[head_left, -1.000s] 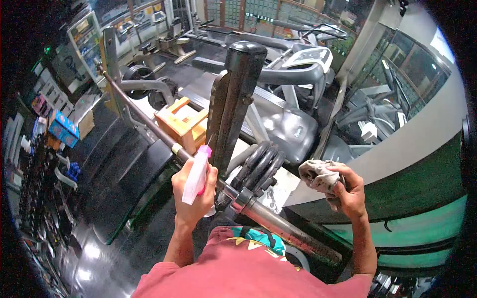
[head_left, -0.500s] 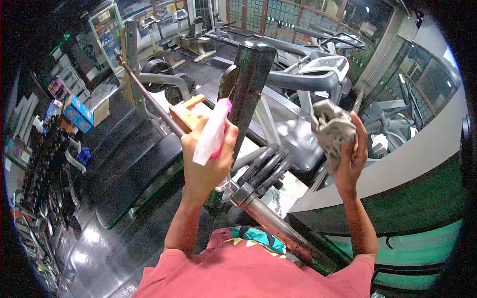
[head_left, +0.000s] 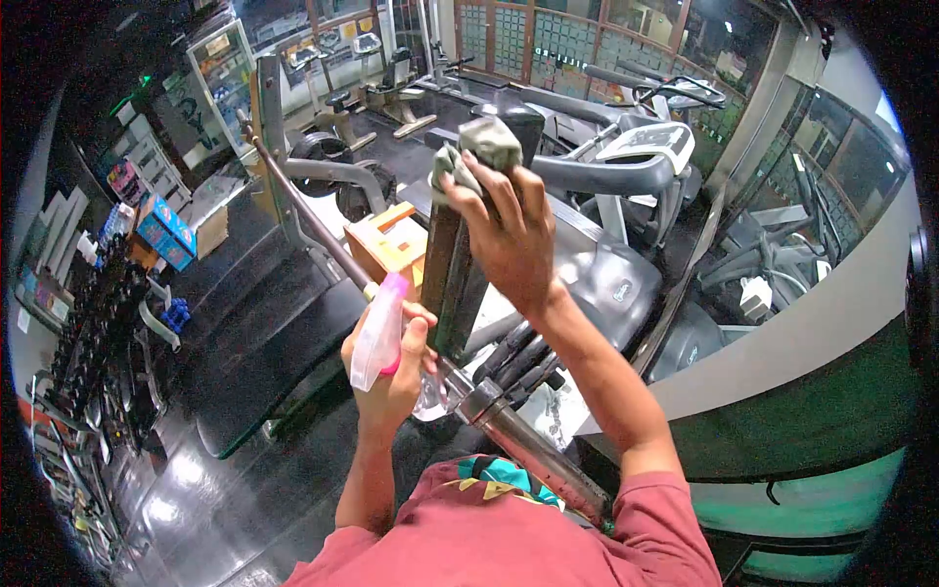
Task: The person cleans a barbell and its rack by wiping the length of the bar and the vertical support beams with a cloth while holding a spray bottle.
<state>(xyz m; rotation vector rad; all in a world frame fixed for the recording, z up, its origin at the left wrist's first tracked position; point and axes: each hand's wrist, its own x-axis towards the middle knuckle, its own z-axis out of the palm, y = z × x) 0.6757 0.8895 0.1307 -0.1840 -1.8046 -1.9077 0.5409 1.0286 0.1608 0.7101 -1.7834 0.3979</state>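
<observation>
My left hand (head_left: 389,367) is closed around a spray bottle (head_left: 377,342) with a white and pink trigger head; part of its clear body shows below the fingers. It is beside the metal barbell (head_left: 318,230). My right hand (head_left: 514,225) presses a crumpled grey cloth (head_left: 489,147) against the upper part of a black upright post (head_left: 445,274). The cloth covers some of the post near its top, and my fingers are curled over the cloth.
An orange box (head_left: 386,240) sits behind the bar. To the left is a black padded bench (head_left: 279,342). A treadmill (head_left: 626,161) stands beyond the post, a dumbbell rack (head_left: 88,303) at far left. A wall mirror (head_left: 773,235) is on the right.
My right hand has swung left with the cloth, from open air onto the post. My left hand has come down and slightly left with the spray bottle, away from the post.
</observation>
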